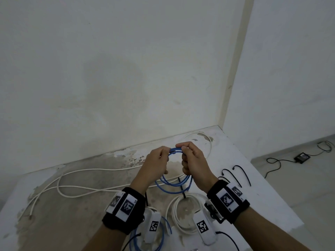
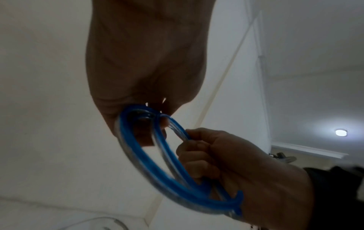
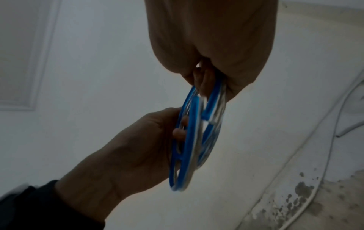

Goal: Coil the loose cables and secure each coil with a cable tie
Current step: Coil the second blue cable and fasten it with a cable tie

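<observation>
A blue cable coil (image 1: pixel 174 182) hangs in the air between both hands above the table. My left hand (image 1: pixel 157 161) grips its left side, fingers curled round the strands. My right hand (image 1: pixel 192 160) pinches the top of the loops with thumb and forefinger, and the lower fingers curl round the right side. In the left wrist view the blue coil (image 2: pixel 149 158) runs from my left hand (image 2: pixel 145 87) to my right hand (image 2: pixel 222 160). The right wrist view shows the coil (image 3: pixel 193 140) edge-on between my right hand (image 3: pixel 212 54) and left hand (image 3: pixel 138 152).
A tied white coil (image 1: pixel 183 212) lies under my wrists, another blue coil (image 1: pixel 152 238) at the bottom. A long loose white cable (image 1: pixel 87 187) sprawls over the worn table (image 1: pixel 72 214). Black cable ties (image 1: pixel 241 176) lie at right. A black device with cords (image 1: pixel 301 157) sits on the floor.
</observation>
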Demonstrator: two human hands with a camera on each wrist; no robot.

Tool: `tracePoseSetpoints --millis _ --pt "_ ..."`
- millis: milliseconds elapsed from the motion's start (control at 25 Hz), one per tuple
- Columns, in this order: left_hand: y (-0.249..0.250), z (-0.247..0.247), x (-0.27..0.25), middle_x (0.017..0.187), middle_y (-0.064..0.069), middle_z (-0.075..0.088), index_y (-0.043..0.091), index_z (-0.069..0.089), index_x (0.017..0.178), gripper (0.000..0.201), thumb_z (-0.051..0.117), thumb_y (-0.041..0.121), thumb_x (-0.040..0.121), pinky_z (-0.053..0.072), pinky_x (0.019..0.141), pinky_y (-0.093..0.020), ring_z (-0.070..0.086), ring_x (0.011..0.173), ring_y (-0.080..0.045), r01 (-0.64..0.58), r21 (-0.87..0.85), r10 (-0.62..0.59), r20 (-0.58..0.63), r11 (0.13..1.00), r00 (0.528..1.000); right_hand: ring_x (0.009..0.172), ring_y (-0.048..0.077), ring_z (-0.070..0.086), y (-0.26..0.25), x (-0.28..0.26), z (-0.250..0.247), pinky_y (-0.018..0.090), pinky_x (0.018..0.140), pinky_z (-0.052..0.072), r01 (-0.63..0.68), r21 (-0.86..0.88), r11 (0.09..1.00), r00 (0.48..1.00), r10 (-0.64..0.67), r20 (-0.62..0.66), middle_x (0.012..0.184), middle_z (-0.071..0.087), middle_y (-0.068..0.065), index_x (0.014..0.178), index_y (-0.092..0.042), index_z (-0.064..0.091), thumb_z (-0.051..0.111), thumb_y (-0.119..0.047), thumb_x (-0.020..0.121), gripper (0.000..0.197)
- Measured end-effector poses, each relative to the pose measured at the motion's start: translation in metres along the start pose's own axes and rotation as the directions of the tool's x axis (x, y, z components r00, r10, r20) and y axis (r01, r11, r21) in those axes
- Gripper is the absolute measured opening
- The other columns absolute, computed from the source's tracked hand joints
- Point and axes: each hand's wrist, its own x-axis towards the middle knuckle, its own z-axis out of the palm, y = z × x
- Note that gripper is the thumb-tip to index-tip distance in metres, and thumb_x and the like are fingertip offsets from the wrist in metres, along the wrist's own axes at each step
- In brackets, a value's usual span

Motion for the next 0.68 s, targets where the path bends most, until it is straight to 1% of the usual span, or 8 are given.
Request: tracePoseSetpoints --millis 80,160,240,360,440,520,600,680 --pt "0.002 0.006 -0.002 0.067 -0.003 0.042 0.007 0.064 0.102 0.039 0.032 0.029 0.104 0.042 0.049 -0.028 0.038 0.048 -0.013 0.096 -0.119 -0.086 0.085 0.988 0.993 0.047 0.009 0.022 0.004 -0.001 -0.002 0.022 0.042 0.022 0.014 0.042 0.999 0.999 -0.013 -0.038 0.055 0.03 -0.006 0.108 -0.009 0.063 0.038 -0.017 0.107 0.026" --pt "0.007 0.008 -0.005 0.059 0.001 0.041 0.005 0.066 0.103 0.043 0.035 0.034 0.104 0.04 0.049 -0.025 0.04 0.047 -0.012 0.296 -0.336 -0.244 0.19 0.894 0.951 0.047 0.008 0.023 0.008 -0.002 -0.006 0.021 0.042 0.025 0.031 0.075 0.997 0.996 -0.025 -0.084 0.058 0.03 -0.004 0.107 -0.009 0.062 0.037 -0.018 0.107 0.026" --pt "0.011 0.011 -0.004 0.054 0.004 0.034 0.005 0.063 0.096 0.042 0.036 0.035 0.104 0.035 0.046 -0.024 0.033 0.045 -0.011 0.389 -0.423 -0.314 0.237 0.818 0.919 0.047 0.008 0.025 0.01 -0.002 -0.011 0.022 0.043 0.027 0.033 0.101 0.994 0.995 -0.023 -0.102 0.061 0.032 -0.001 0.108 -0.01 0.06 0.036 -0.017 0.108 0.026" --pt "0.01 0.017 0.004 0.054 0.006 0.026 0.01 0.053 0.085 0.035 0.034 0.033 0.104 0.018 0.039 -0.02 0.018 0.041 -0.008 0.326 -0.427 -0.305 0.12 0.843 0.945 0.05 0.012 0.042 0.014 -0.01 -0.015 0.027 0.051 0.044 0.028 0.043 0.999 0.999 -0.028 -0.017 0.07 0.048 0.003 0.122 -0.019 0.056 0.033 -0.017 0.108 0.027" --pt "0.007 0.022 0.009 0.055 0.006 0.026 0.009 0.052 0.086 0.035 0.033 0.033 0.104 0.018 0.038 -0.02 0.018 0.04 -0.008 0.273 -0.412 -0.278 0.05 0.869 0.959 0.061 0.015 0.057 0.02 -0.017 -0.018 0.034 0.068 0.055 0.037 -0.029 0.999 0.998 -0.035 0.058 0.076 0.059 0.005 0.132 -0.031 0.05 0.031 -0.019 0.109 0.032" --pt "0.005 0.025 0.01 0.058 0.005 0.027 0.008 0.054 0.087 0.038 0.033 0.035 0.104 0.02 0.039 -0.021 0.02 0.041 -0.008 0.233 -0.395 -0.246 0.019 0.889 0.969 0.072 0.023 0.066 0.028 -0.022 -0.024 0.041 0.081 0.058 0.036 -0.059 0.998 0.994 -0.029 0.108 0.085 0.066 0.011 0.138 -0.037 0.045 0.031 -0.02 0.109 0.036" --pt "0.0 0.027 0.014 0.059 0.004 0.028 0.007 0.057 0.088 0.042 0.032 0.038 0.104 0.022 0.042 -0.022 0.022 0.043 -0.009 0.198 -0.362 -0.22 -0.022 0.911 0.975 0.081 0.031 0.07 0.032 -0.024 -0.031 0.044 0.083 0.061 0.041 -0.093 0.995 0.993 -0.03 0.117 0.095 0.071 0.013 0.14 -0.039 0.043 0.034 -0.02 0.109 0.037" --pt "-0.005 0.029 0.021 0.06 0.003 0.031 0.007 0.061 0.092 0.045 0.032 0.04 0.104 0.024 0.047 -0.028 0.025 0.046 -0.011 0.147 -0.245 -0.172 -0.085 0.958 0.981 0.09 0.034 0.071 0.032 -0.025 -0.04 0.042 0.078 0.062 0.039 -0.096 0.995 0.993 -0.028 0.119 0.1 0.073 0.013 0.139 -0.036 0.044 0.038 -0.018 0.108 0.037"
